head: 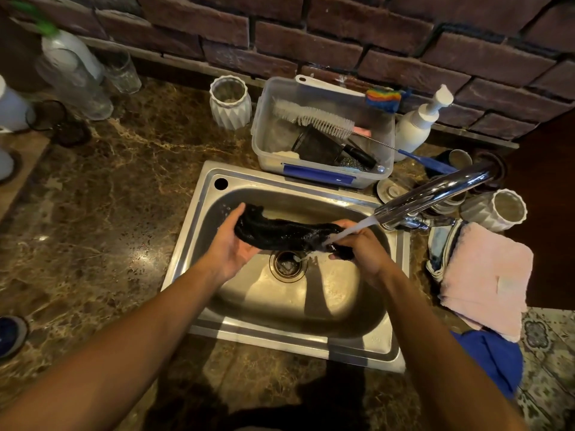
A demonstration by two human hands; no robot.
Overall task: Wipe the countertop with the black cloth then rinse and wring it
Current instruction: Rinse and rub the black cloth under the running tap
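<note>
Black cloth held stretched over the sink under running water, both my hands clamped on it.

I note my left hand grips the cloth's left end, fingers curled up behind it, and my right hand grips the right end, so the cloth spans the gap between them above the drain. The stream from the chrome faucet strikes the cloth just beside my right hand; whether it also wets the fingers I cannot tell through the spray. The sink is set into the brown marbled surface. Behind the sink stands a clear plastic tub holding a bottle brush; a white pump bottle stands to its right. A pink towel lies on the surface right of the sink.
</note>
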